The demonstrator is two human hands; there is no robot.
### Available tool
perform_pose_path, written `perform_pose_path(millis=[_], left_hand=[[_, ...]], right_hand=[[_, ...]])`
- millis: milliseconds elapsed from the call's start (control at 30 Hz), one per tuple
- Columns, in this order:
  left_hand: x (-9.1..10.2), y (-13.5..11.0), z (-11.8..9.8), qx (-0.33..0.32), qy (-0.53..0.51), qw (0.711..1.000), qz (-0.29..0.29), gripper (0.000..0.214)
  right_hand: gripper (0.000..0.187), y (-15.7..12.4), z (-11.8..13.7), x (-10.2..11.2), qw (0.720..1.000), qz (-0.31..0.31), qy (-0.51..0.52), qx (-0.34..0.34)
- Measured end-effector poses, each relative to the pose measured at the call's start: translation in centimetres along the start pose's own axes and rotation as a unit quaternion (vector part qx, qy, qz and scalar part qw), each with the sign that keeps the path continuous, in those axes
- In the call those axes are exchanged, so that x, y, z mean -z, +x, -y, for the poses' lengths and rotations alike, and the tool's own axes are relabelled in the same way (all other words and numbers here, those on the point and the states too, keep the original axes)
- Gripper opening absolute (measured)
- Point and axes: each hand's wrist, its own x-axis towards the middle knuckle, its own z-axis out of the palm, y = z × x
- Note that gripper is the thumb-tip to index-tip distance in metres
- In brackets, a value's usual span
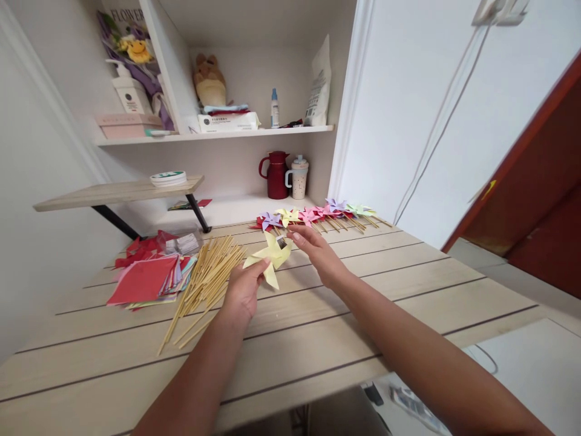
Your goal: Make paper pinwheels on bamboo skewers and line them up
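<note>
Wooden table (408, 303): pale planks with dark seams, filling the lower half of the frame. One.

Wall shelves (218, 134), upper centre: a red jug (276, 175) and a speckled cup (298, 177) stand side by side beneath the shelf. One of each.

Coloured paper squares (145, 280), centre left on the table: one fanned stack, red sheet on top, too many to count.

Wooden sticks (206, 278): one loose heap just right of the paper, its edge touching the stack. Dozens, uncountable.

Finished pinwheels (318, 215): a row along the table's far edge, above centre. About seven heads (red, purple, yellow, pink, pink, purple, green). They overlap, so the count is unsure.

Left hand (242, 293), centre of frame, palm up. Thumb and fingers are closed on a lower blade of the yellow pinwheel (270, 257).

Right hand (318, 248), just right of it, reaches leftward. Its fingertips are drawn close together at the pinwheel's middle. Whether they pinch or only press there, I cannot tell.

Yellow pinwheel: one, pale yellow folded paper, pointed blades spread like a star, no stick visible on it. It is held just above the table at centre frame, between the two hands and in front of the row.

Small dark-and-white piece (282, 243): one, at the pinwheel's centre, touching the right fingertips.
</note>
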Motion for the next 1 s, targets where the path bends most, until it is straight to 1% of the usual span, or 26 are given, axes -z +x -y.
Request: perform_pose_path(millis=[100,167,200,267,333,400,433,500,633,700,733,833,900,933,1000], left_hand=[[-0.02,0.12,0.1,0.004,-0.007,1.0,0.0,0.024],[-0.01,0.25,0.14,0.011,-0.008,1.0,-0.002,0.023],[0.0,0.3,0.15,0.015,-0.008,1.0,-0.003,0.022],[0.02,0.38,0.17,0.022,-0.012,1.0,-0.006,0.02],[0.02,0.39,0.17,0.028,-0.018,0.999,-0.01,0.019],[0.0,0.36,0.14,0.031,-0.023,0.999,-0.017,0.019],[-0.03,0.33,0.12,0.031,-0.025,0.999,-0.02,0.019],[-0.1,0.28,0.05,0.03,-0.032,0.999,-0.024,0.018],[-0.25,0.27,-0.1,0.034,-0.048,0.998,-0.028,0.017],[-0.24,0.32,-0.13,0.034,-0.051,0.998,-0.028,0.018],[-0.19,0.34,-0.1,0.034,-0.051,0.998,-0.026,0.02],[0.03,0.37,0.12,0.026,-0.032,0.999,-0.009,0.023],[0.18,0.33,0.34,0.0,0.003,1.0,0.013,0.026],[0.22,0.3,0.44,-0.016,0.02,0.999,0.025,0.028],[0.24,0.22,0.57,-0.043,0.043,0.997,0.046,0.032]], right_hand=[[0.05,-0.15,-0.32,-0.05,0.999,0.027,-0.007,-0.029],[0.054,-0.19,-0.39,-0.02,0.999,0.033,-0.005,-0.043],[0.057,-0.19,-0.36,0.0,0.999,0.035,-0.006,-0.037],[0.059,-0.17,-0.21,0.08,0.999,0.029,-0.034,0.008],[0.051,-0.16,-0.01,0.15,0.991,0.016,-0.101,0.085],[0.033,-0.18,0.1,0.16,0.973,0.008,-0.166,0.163],[0.025,-0.22,0.09,0.12,0.964,0.006,-0.186,0.189],[0.015,-0.32,-0.03,-0.03,0.957,0.006,-0.201,0.208],[0.011,-0.53,-0.3,-0.41,0.956,-0.01,-0.22,0.195],[0.016,-0.55,-0.3,-0.51,0.96,-0.013,-0.215,0.18],[0.024,-0.53,-0.29,-0.52,0.965,-0.014,-0.203,0.167],[0.057,-0.3,-0.38,-0.37,0.982,-0.019,-0.15,0.11],[0.072,-0.09,-0.56,-0.13,0.987,-0.016,-0.136,0.08],[0.075,0.02,-0.66,0.0,0.988,-0.007,-0.139,0.072],[0.072,0.19,-0.84,0.22,0.986,0.022,-0.151,0.067]])
